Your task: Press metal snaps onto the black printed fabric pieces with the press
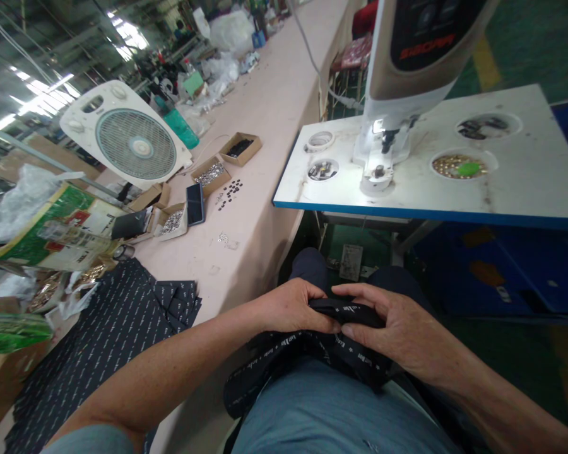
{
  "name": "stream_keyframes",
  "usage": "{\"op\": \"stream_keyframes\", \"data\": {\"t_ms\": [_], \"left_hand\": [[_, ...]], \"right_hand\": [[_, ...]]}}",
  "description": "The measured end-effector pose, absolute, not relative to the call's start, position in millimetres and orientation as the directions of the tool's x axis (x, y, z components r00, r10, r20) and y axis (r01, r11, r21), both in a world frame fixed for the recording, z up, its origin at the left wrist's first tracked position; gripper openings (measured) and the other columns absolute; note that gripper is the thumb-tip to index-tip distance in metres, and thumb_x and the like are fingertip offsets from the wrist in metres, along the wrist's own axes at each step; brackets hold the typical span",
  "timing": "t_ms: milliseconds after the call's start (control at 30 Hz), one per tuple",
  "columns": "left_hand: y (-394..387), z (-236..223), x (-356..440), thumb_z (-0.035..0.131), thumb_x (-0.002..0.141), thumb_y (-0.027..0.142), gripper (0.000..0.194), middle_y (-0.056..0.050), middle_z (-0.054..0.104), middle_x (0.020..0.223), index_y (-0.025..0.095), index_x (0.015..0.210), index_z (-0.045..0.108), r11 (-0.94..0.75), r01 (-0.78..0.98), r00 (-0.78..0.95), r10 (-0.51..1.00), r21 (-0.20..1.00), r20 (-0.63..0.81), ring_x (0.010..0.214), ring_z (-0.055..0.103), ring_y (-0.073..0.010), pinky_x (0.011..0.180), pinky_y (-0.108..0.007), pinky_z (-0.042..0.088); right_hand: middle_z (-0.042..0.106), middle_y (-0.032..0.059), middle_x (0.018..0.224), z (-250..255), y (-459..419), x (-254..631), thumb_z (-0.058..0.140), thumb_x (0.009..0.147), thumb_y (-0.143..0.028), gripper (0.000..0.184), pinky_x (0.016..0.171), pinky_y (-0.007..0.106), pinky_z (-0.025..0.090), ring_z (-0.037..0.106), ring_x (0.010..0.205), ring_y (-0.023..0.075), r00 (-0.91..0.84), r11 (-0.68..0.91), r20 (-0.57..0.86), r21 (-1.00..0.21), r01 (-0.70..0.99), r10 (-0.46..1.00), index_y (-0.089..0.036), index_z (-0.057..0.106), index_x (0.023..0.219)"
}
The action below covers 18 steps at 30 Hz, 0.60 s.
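Note:
Across my lap lies a black cloth piece (pixel 360 353) printed with small white lettering, with a folded edge between my hands. My left hand (pixel 296 309) pinches that fold from the left, thumb on the near side. From the right, my right hand (pixel 390 321) grips the same fold, its thumb close to the left thumb. Part of the cloth hangs toward my left leg. Ahead of my knees stands a snap-type fastening machine (pixel 383 126) on a white table (pixel 421 183) with a blue edge. More black printed cloth (pixel 108 340) is spread on the long bench to my left.
The long bench (pixel 265 183) carries a white box fan (pixel 137 145), small boxes of metal parts (pixel 211 176), a phone (pixel 195 203) and loose black parts (pixel 230 192). Inset cups in the machine table hold fasteners (pixel 449 165). Blue crates (pixel 454 271) stand below it.

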<state>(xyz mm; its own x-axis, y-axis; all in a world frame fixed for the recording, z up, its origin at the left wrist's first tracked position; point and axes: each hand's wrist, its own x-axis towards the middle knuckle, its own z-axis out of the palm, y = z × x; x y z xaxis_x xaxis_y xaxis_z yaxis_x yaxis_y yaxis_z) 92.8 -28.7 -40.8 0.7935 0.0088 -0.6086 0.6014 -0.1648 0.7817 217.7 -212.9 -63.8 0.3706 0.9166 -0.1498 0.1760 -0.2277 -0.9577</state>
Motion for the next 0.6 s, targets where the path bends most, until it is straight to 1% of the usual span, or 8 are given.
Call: {"op": "stream_keyframes", "data": {"t_ms": [100,233,400,533,600], "left_hand": [[-26.7,-40.5,93.6,0.078,0.071,0.039,0.029,0.005,0.051,0.066,0.014,0.079,0.068,-0.187,0.598,0.791,-0.018,0.78,-0.611,0.062,0.044,-0.0084,0.06,-0.022,0.034],[-25.0,-39.0,95.7,0.075,0.072,0.037,0.025,0.006,0.049,0.064,0.014,0.074,0.064,-0.219,0.609,0.778,-0.019,0.762,-0.628,0.06,0.043,-0.0081,0.056,-0.022,0.031],[-26.0,-42.7,97.3,0.073,0.074,0.035,0.023,0.005,0.049,0.064,0.014,0.078,0.064,-0.194,0.588,0.798,-0.021,0.785,-0.602,0.06,0.042,-0.0082,0.056,-0.022,0.03],[-29.8,-47.3,96.4,0.072,0.076,0.033,0.021,0.005,0.048,0.065,0.014,0.079,0.063,-0.206,0.543,0.833,0.003,0.814,-0.554,0.061,0.041,-0.0084,0.055,-0.023,0.029],[-32.7,-48.1,95.6,0.073,0.076,0.034,0.022,0.005,0.049,0.064,0.014,0.078,0.063,-0.183,0.541,0.837,0.024,0.821,-0.547,0.06,0.041,-0.0081,0.054,-0.022,0.029]], "right_hand": [[0.079,0.0014,0.102,-59.4,-210.3,216.1,0.061,0.076,-0.021,0.045,0.073,0.03,0.06,0.076,0.089,0.0228,0.367,-0.221,-0.125,-0.948,0.23,0.922,-0.023,0.07,0.121],[0.079,0.0008,0.096,-57.6,-209.0,215.6,0.06,0.074,-0.022,0.044,0.072,0.03,0.059,0.075,0.08,0.0218,0.377,-0.219,-0.101,-0.934,0.283,0.921,-0.022,0.072,0.116],[0.079,0.0011,0.097,-60.4,-210.2,217.3,0.061,0.077,-0.024,0.043,0.07,0.03,0.059,0.076,0.081,0.0221,0.384,-0.245,-0.15,-0.946,0.211,0.911,-0.022,0.071,0.119],[0.08,0.0026,0.097,-63.2,-212.5,219.5,0.061,0.078,-0.026,0.044,0.069,0.031,0.061,0.076,0.084,0.0247,0.399,-0.25,-0.146,-0.942,0.223,0.905,-0.021,0.069,0.121],[0.08,0.0039,0.097,-64.2,-213.9,220.9,0.061,0.079,-0.028,0.046,0.067,0.032,0.063,0.077,0.087,0.0265,0.397,-0.262,-0.165,-0.944,0.203,0.903,-0.021,0.068,0.123]]}}
